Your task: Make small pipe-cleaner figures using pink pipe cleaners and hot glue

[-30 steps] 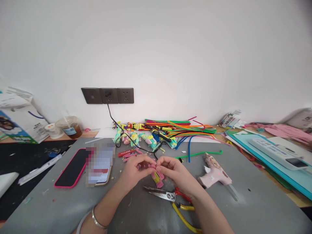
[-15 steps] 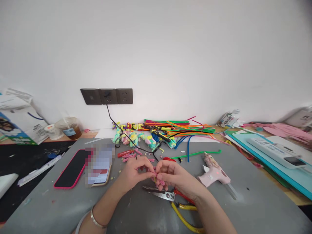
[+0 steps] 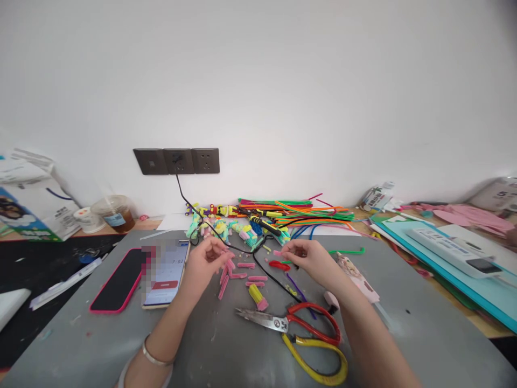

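Observation:
My right hand (image 3: 309, 260) pinches a short pink pipe-cleaner piece (image 3: 278, 253) above the table, to the right of the black cord. Closed at thumb and fingertips, my left hand (image 3: 207, 260) is over the upper end of a pile of pink pipe-cleaner pieces (image 3: 224, 280); what its fingertips hold cannot be made out. Below, between my hands, lies a small yellow and pink pipe-cleaner bundle (image 3: 257, 297). Scissors (image 3: 278, 323) with one red and one yellow handle lie in front of it, blades pointing left. A red looped piece (image 3: 279, 265) rests under my right fingertips.
Two phones (image 3: 121, 280) lie at left. A pink glue gun (image 3: 357, 277) sits partly behind my right forearm. Coloured pipe cleaners (image 3: 315, 215) and small fuzzy figures (image 3: 222, 229) line the wall. A black cord (image 3: 274, 277) crosses the table from the socket.
My hands, together over the scissors before, have moved apart and farther back. The yellow and pink bundle now lies on the table. My right hand now pinches a pink piece.

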{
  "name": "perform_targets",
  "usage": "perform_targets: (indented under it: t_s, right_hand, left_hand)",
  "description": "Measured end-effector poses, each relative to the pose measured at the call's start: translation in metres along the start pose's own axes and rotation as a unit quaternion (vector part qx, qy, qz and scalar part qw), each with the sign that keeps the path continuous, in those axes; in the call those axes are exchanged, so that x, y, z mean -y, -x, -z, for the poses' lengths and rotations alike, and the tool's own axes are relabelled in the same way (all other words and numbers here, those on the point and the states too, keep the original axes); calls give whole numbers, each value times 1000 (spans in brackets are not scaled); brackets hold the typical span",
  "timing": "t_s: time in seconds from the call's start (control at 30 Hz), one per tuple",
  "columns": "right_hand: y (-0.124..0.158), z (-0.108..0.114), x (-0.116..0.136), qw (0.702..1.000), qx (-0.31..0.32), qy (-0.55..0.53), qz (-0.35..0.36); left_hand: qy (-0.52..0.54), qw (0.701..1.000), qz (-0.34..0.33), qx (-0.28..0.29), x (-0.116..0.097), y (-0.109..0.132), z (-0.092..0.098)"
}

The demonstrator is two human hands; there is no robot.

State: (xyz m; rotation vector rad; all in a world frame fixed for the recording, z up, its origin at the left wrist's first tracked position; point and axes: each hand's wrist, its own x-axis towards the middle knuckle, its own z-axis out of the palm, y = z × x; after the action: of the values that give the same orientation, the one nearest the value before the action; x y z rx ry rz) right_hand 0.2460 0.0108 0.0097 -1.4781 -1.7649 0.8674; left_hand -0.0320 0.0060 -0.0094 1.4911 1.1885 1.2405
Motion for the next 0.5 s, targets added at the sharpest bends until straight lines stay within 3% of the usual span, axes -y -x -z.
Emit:
perform_targets:
  t_s: [0.27, 0.4, 0.5]
  right_hand:
    - [-29, -13, -19, 995, -34, 88, 36]
    - [-19, -11, -15, 989, -71, 124, 43]
    - [2, -2, -4, 986, -97, 124, 51]
  left_hand:
    - [56, 997, 41, -28, -4, -12, 21]
    - [48, 998, 27, -24, -5, -12, 24]
    - [33, 999, 20, 10, -2, -11, 21]
